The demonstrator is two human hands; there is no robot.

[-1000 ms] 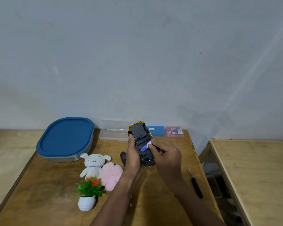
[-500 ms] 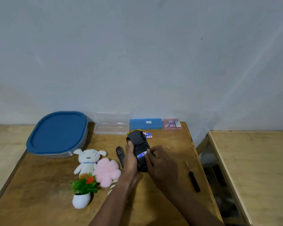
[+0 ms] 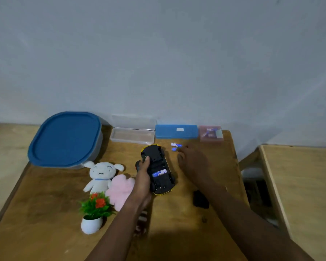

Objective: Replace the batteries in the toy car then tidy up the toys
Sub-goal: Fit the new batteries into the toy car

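The yellow toy car (image 3: 158,168) lies upside down on the wooden table (image 3: 45,204), black underside up. Its battery bay is uncovered, with one blue-and-white battery (image 3: 159,173) inside. My left hand (image 3: 143,178) grips the car's left side. My right hand (image 3: 193,162) hovers to the right of the car, fingers apart and holding nothing, its fingertips close to two loose batteries (image 3: 175,146) on the table. A small black piece (image 3: 200,199), likely the battery cover, lies beside my right forearm.
A white plush dog (image 3: 101,175), a pink plush (image 3: 120,189) and a small potted plant (image 3: 94,211) sit left of the car. A blue-lidded tub (image 3: 66,139), a clear open case (image 3: 133,135), a blue box (image 3: 176,131) and a pink box (image 3: 211,133) line the wall. A second table (image 3: 299,185) stands to the right.
The car has come down to rest on the table. My right hand has left the battery bay and moved right and back toward the loose batteries. The view has tilted up slightly.
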